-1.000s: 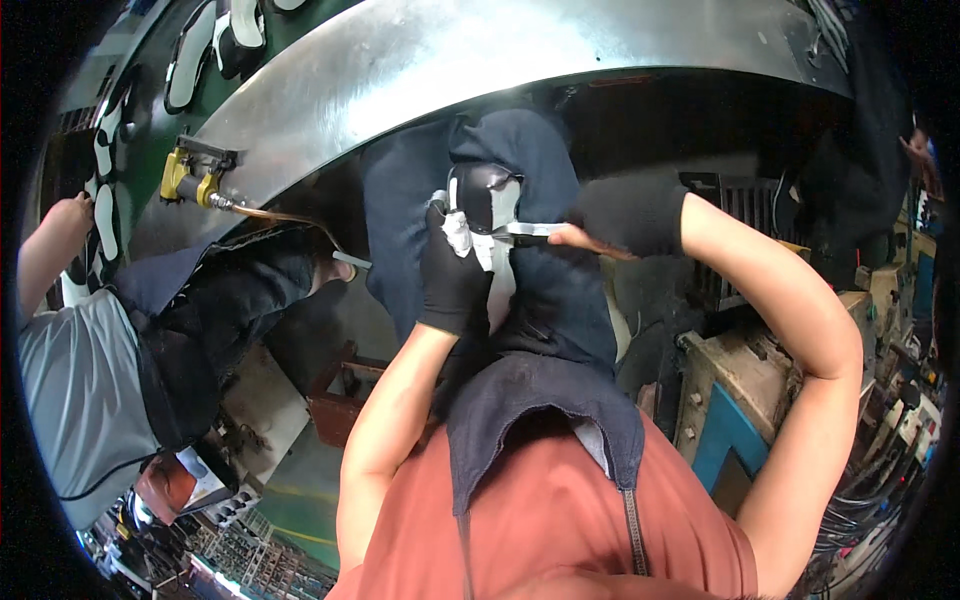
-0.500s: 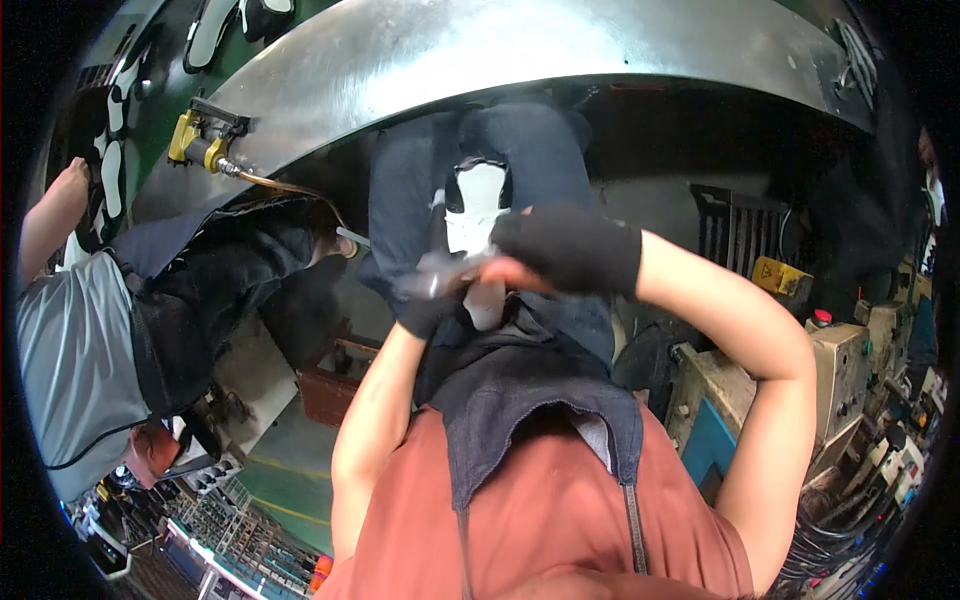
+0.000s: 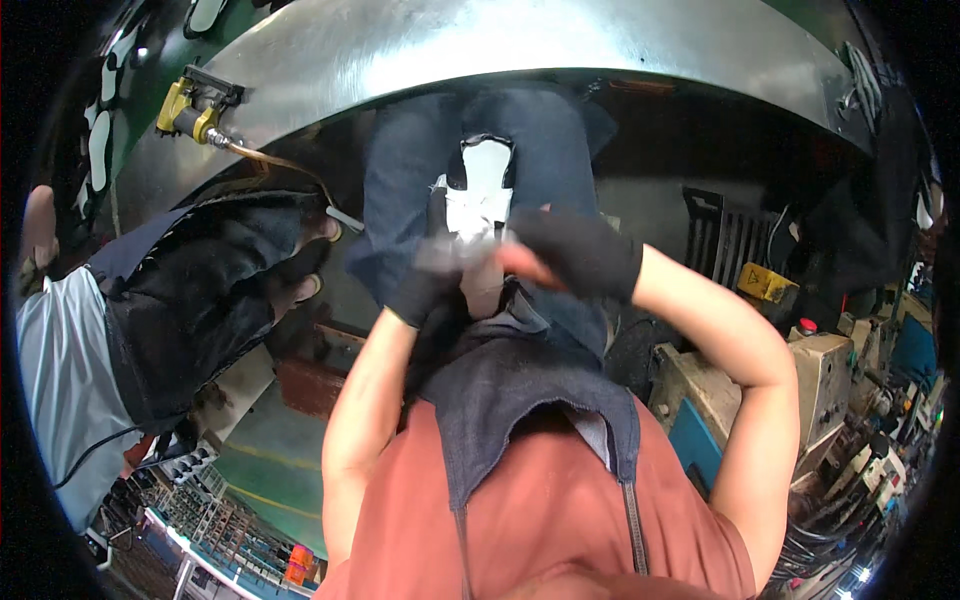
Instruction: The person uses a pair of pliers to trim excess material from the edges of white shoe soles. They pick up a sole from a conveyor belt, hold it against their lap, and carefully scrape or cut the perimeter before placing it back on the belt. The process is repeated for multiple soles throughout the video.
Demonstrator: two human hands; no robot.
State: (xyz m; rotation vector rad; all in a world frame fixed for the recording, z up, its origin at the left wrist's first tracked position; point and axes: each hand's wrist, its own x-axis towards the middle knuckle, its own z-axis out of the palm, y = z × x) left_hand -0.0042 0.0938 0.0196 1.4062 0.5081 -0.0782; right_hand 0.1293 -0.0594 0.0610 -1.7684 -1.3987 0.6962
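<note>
The left hand (image 3: pixel 432 270), in a dark fingerless glove, and the right hand (image 3: pixel 565 255), in a matching dark glove, meet in front of the chest over a small pale metal part (image 3: pixel 478 205) with a whitish, flat face. Both hands are blurred by motion. The left grip seems clenched on the lower edge of the pale part, fingers wrapped up toward it; the right grip lies just beside it, fingertips (image 3: pixel 512 262) reaching in from the right, and whether it grasps the part or only touches it I cannot tell. The part sits between the person's blue denim trouser legs (image 3: pixel 410 180), close under the edge of a broad curved sheet-steel table (image 3: pixel 520 45) that arcs across the top of the view, its surface shiny and scuffed. A dark denim apron (image 3: pixel 520 400) over a rust-red shirt (image 3: pixel 540 520) fills the lower middle.

A yellow and brass hydraulic fitting (image 3: pixel 192 108) is bolted to the steel at upper left, with a thin hose running from it. At left a co-worker in a grey shirt and black apron (image 3: pixel 190 300) stands at the same machine. The floor below is green painted concrete (image 3: pixel 260 470). At right stand beige and blue machine housings (image 3: pixel 800 380) with a red button and a yellow warning label (image 3: pixel 765 283).
</note>
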